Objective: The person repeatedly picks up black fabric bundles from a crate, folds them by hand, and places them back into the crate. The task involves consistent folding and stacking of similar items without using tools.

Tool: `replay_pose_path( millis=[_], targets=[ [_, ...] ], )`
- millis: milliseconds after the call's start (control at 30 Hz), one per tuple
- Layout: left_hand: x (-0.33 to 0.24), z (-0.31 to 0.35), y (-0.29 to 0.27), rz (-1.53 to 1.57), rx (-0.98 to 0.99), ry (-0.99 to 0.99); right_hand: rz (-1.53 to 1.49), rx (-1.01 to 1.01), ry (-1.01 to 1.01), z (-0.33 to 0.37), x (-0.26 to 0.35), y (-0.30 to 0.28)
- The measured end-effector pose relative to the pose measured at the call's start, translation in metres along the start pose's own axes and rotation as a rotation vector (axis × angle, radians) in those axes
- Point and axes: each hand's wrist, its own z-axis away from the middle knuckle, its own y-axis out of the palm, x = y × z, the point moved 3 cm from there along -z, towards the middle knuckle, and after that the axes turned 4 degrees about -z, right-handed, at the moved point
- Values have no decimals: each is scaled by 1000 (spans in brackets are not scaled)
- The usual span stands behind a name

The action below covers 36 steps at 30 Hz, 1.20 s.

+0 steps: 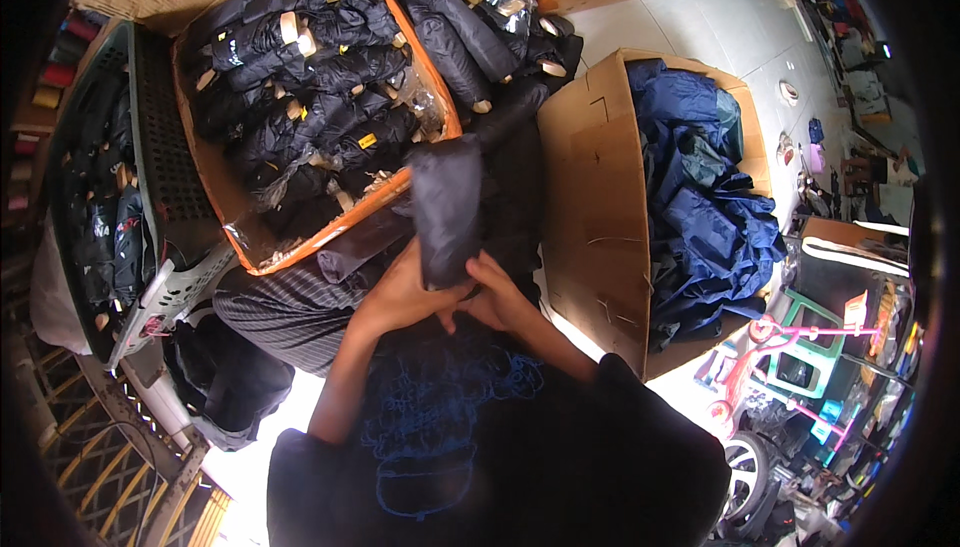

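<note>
A smooth black fabric roll [447, 209] stands nearly upright in front of my chest, its far end slightly blurred. My left hand [405, 292] wraps round its lower left side. At the lower right, my right hand [496, 292] grips the same roll, with the thumb pressed against it and the other fingers partly hidden below. Just beyond it, an orange-edged carton [352, 219] holds many similar black rolls [320, 77] with pale, wood-coloured ends, some bearing small yellow labels.
More black rolls [450, 42] lie piled beyond the carton. On the right, a brown cardboard box [598, 217] holds crumpled navy fabric [705, 227]. A dark plastic basket [185, 177] of rolls stands at the left. A pink scooter-like toy [745, 372] is at the far right.
</note>
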Motion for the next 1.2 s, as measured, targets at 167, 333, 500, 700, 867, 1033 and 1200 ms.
replay_pose_path(
  millis=[167,333,500,700,867,1033,1200],
  targets=[
    [18,-25,-4,-397,-411,461,180,-480,-211,-8,17,-56],
    [58,-53,-18,-850,-633,453,284,-730,-394,-13,36,-98],
    [68,-70,-14,-933,-691,408,669,-973,-337,0,60,-86],
    [38,-38,-25,-164,-491,528,1595,-720,-683,5,73,-18],
    [28,-3,-48,216,-313,475,852,-207,-304,-39,71,-9],
    [46,20,-86,102,-462,382,1133,-314,-390,-52,74,-7],
    [30,42,-79,488,-674,398,863,-330,-468,-65,56,1]
  ],
)
